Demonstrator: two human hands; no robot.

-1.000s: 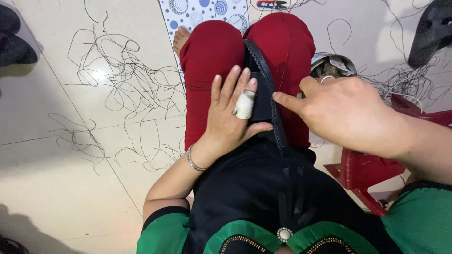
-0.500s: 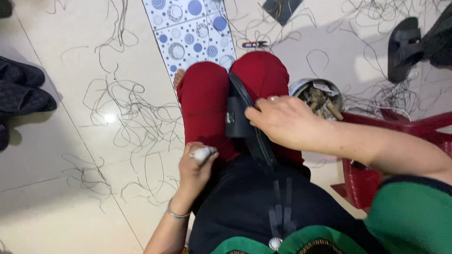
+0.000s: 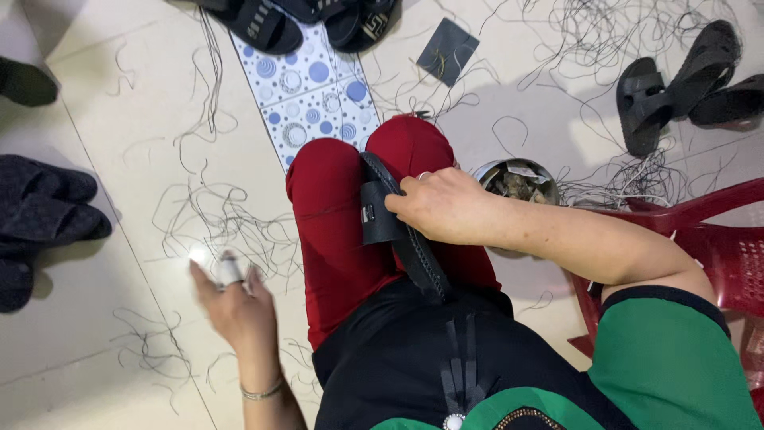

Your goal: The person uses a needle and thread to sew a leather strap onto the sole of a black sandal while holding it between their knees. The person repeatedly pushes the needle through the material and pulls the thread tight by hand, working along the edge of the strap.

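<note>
Closest to us, at the bottom of the view, sit our black garment with its green hem and our red-trousered knees [image 3: 334, 231], pressed together and pointing away from us. On our lap lies a black leather strap [image 3: 402, 231], running along the gap between the two knees from near our waist up toward the kneecaps. Our right hand [image 3: 446, 209] rests on it from the right, fingers curled down over the strap's upper part, the grip closed on it and pinning it against the right thigh; a ring shows on one finger. Our left hand [image 3: 235, 306] hangs out to the left of the left knee, above the floor and well apart from the strap; it is blurred, its fingers loosely spread with nothing in them, one finger wrapped in a white bandage [image 3: 229, 269], and a thin bangle [image 3: 263, 392] circles the wrist. To our right stands a red plastic chair [image 3: 716, 239], and just beyond our right forearm a round metal tin [image 3: 517, 177] holds small scraps. Around us the pale tiled floor [image 3: 119, 159] is littered with loose dark threads [image 3: 223, 223]. Farther out, a strip of blue-and-white patterned tiles [image 3: 314, 91] runs ahead of our knees, a dark square of material [image 3: 448, 49] lies beside it, and black sandals [image 3: 684, 80] sit at the far right, with more footwear at the top edge and dark slippers [image 3: 44, 215] at the left.
</note>
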